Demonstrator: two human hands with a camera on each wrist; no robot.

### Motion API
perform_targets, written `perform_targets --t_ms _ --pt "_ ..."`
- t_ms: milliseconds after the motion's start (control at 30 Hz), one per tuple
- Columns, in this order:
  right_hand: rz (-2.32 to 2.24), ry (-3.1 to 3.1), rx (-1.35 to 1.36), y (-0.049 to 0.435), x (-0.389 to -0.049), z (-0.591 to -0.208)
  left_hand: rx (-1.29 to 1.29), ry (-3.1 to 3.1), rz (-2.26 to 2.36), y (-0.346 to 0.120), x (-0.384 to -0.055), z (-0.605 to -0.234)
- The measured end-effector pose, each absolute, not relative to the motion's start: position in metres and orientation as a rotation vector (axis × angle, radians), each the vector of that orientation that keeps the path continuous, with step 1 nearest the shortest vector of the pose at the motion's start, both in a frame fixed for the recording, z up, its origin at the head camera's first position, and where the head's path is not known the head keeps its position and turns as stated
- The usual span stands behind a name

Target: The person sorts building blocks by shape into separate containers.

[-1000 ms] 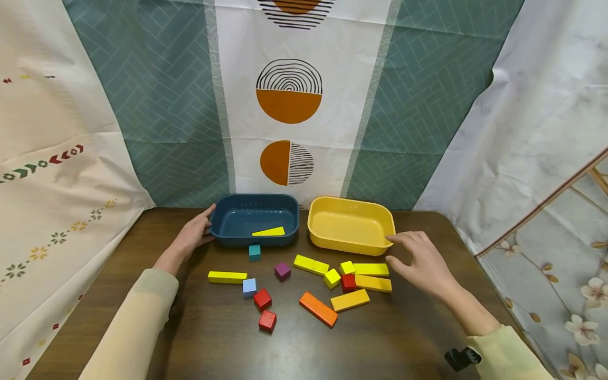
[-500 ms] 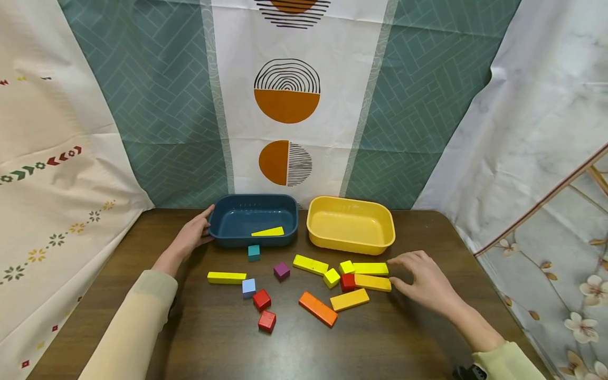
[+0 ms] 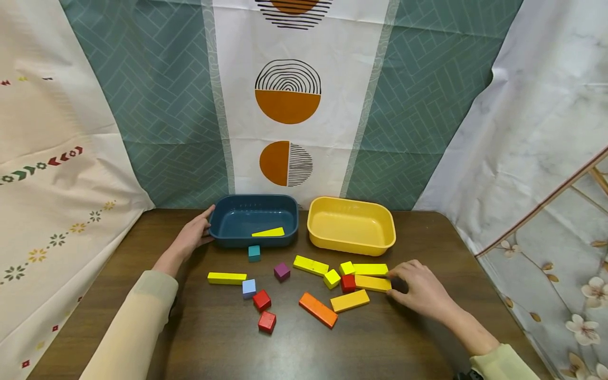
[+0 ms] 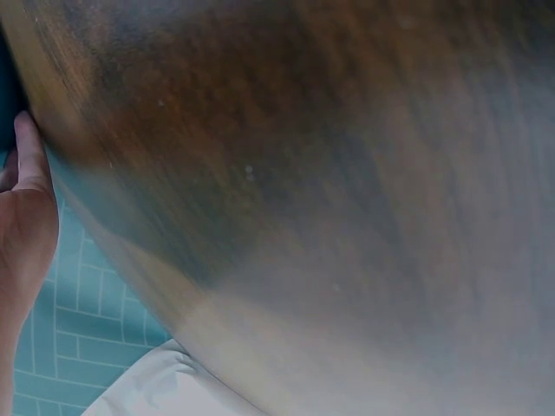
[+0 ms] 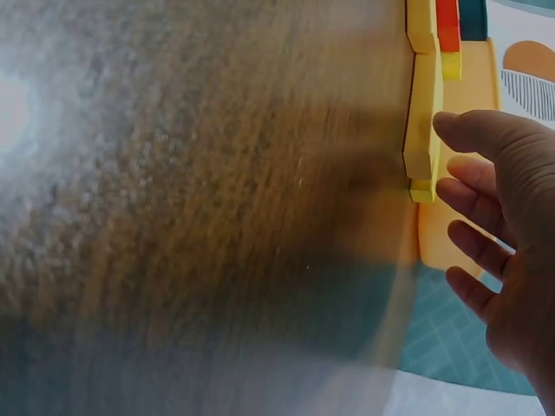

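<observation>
My left hand rests against the left wall of a dark blue tray, which holds a yellow wedge-shaped block. In the left wrist view its fingers look extended beside the tray's edge. My right hand is at the right ends of a long yellow block and an amber block. Its thumb and fingers are spread apart, with the thumb tip by the amber block in the right wrist view. Whether it touches either block I cannot tell.
A yellow tray stands right of the blue one. Between the arms lie an orange block, another amber block, yellow blocks, red cubes, a purple cube, a teal cube and a light blue cube.
My right hand has moved down and toward me, from the yellow tray's right corner to the right ends of the yellow and amber blocks. The left hand has stayed at the blue tray.
</observation>
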State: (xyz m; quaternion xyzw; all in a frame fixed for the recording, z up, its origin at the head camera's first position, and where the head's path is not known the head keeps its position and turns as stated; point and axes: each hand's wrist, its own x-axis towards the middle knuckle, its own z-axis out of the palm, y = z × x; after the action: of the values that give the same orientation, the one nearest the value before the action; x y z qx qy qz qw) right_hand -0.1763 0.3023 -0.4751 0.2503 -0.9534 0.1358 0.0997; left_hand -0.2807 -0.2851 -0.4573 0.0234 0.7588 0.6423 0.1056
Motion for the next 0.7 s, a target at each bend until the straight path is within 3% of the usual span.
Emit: perform_targets --t_ms 367,700 --pt "0.342 -2.819 0.759 0.299 -0.176 -0.481 0.089 2.293 1.859 -0.293 -0.297 -0.485" --pt "0.317 -2.825 0.775 0.296 -0.176 -0.484 0.062 2.264 1.882 -0.29 -0.289 -0.473"
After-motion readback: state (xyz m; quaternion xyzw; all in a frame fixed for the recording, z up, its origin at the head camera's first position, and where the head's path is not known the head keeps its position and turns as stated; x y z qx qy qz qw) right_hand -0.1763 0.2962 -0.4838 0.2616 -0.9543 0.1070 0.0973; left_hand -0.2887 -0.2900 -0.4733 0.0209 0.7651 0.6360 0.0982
